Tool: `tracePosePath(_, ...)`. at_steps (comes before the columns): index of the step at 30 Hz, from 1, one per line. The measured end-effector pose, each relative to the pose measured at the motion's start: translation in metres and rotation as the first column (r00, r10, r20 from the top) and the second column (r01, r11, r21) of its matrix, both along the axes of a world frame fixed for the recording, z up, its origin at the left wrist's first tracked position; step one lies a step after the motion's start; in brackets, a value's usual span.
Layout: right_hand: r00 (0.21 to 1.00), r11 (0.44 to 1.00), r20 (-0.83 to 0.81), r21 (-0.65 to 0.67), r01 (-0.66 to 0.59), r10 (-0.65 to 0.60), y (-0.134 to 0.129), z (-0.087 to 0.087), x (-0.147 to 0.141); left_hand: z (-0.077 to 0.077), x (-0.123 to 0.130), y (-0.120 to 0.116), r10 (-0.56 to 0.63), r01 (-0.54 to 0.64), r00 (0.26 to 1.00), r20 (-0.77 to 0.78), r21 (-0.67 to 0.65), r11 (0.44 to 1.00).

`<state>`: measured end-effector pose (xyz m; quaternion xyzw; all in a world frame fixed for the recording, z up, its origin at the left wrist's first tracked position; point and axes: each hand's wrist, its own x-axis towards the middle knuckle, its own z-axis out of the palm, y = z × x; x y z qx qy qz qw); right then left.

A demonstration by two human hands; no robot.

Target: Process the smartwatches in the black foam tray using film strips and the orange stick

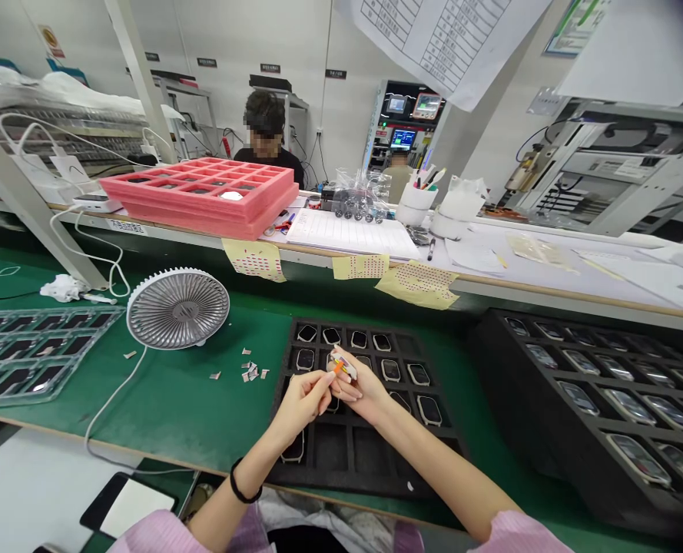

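Observation:
My left hand [302, 401] pinches a small orange-tipped strip between thumb and fingers. My right hand [353, 380] holds a small pale watch-like casing [344, 363], and the orange strip meets it at its edge. Both hands hover over a black foam tray [341, 453] holding rows of rectangular watch-like casings [390, 370] in its pockets. Several pockets near my wrists hold nothing visible. Part of the tray lies hidden under my hands and forearms. A black band [245, 482] circles my left wrist.
A grey desk fan [177, 309] and scattered paper scraps [250, 372] lie left on the green mat. Clear plastic trays [30, 353] sit further left. A black tray of devices [606, 399] stands right. A pink foam tray [200, 196] sits on the shelf, with a seated person [266, 130] beyond.

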<state>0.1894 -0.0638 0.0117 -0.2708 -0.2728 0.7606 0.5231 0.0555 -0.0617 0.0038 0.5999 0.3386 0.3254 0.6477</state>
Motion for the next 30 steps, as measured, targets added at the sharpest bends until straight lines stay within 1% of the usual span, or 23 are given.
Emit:
tracePosePath(3,1.0,1.0,0.0,-0.011,0.022,-0.022,-0.001,0.0,0.002,0.001,0.0,0.002,-0.012,0.012,1.0,0.0,0.001,1.0)
tracePosePath(7,0.981,0.984,0.079,-0.008,0.18,-0.179,-0.007,0.004,0.001,0.008,0.0,0.007,0.019,-0.019,1.0,-0.017,0.022,1.0)
tracePosePath(9,0.962,0.975,0.157,0.016,0.223,-0.223,-0.011,0.004,-0.003,0.012,0.002,0.007,0.053,-0.052,0.999,-0.01,0.04,0.998)
tracePosePath(11,0.935,0.97,0.26,0.067,0.234,-0.243,-0.013,0.003,-0.007,0.015,0.004,0.006,0.081,-0.08,0.997,-0.004,0.058,0.995)
tracePosePath(13,0.875,0.953,0.378,0.152,0.263,-0.302,-0.011,-0.001,-0.002,0.013,0.002,0.006,0.112,-0.111,0.994,0.0,0.074,0.991)
tracePosePath(14,0.826,0.934,0.438,0.206,0.293,-0.356,-0.008,-0.004,0.006,0.011,-0.001,0.008,0.136,-0.135,0.991,0.0,0.084,0.987)
tracePosePath(15,0.756,0.905,0.499,0.267,0.331,-0.424,-0.004,-0.007,0.018,0.008,-0.007,0.011,0.167,-0.166,0.986,-0.004,0.1,0.981)
tracePosePath(16,0.661,0.867,0.561,0.332,0.371,-0.498,0.001,-0.011,0.035,0.005,-0.015,0.015,0.208,-0.204,0.978,-0.014,0.124,0.971)
tracePosePath(17,0.544,0.824,0.62,0.397,0.404,-0.565,0.006,-0.015,0.055,0.001,-0.025,0.019,0.251,-0.243,0.967,-0.034,0.159,0.957)
tracePosePath(18,0.391,0.78,0.683,0.463,0.421,-0.616,0.011,-0.02,0.078,-0.003,-0.036,0.025,0.294,-0.275,0.954,-0.066,0.205,0.939)
tracePosePath(19,0.194,0.753,0.755,0.522,0.401,-0.626,0.015,-0.025,0.101,-0.006,-0.048,0.031,0.333,-0.296,0.936,-0.112,0.256,0.92)
tracePosePath(20,-0.019,0.748,0.805,0.559,0.357,-0.593,0.019,-0.031,0.123,-0.01,-0.059,0.036,0.361,-0.3,0.916,-0.174,0.297,0.906)
tracePosePath(21,-0.095,0.746,0.817,0.561,0.358,-0.569,0.021,-0.036,0.142,-0.013,-0.07,0.041,0.384,-0.299,0.893,-0.235,0.329,0.896)
tracePosePath(23,-0.172,0.756,0.831,0.553,0.35,-0.528,0.024,-0.047,0.17,-0.018,-0.087,0.049,0.428,-0.298,0.835,-0.346,0.369,0.88)
tracePosePath(24,-0.193,0.766,0.838,0.546,0.34,-0.511,0.025,-0.052,0.178,-0.02,-0.093,0.051,0.444,-0.296,0.807,-0.39,0.383,0.875)
tracePosePath(27,-0.266,0.796,0.84,0.537,0.28,-0.473,0.026,-0.061,0.184,-0.023,-0.1,0.052,0.458,-0.27,0.746,-0.483,0.41,0.871)
tracePosePath(30,-0.359,0.791,0.812,0.558,0.25,-0.46,0.019,-0.06,0.183,-0.023,-0.1,0.05,0.451,-0.233,0.709,-0.542,0.424,0.875)
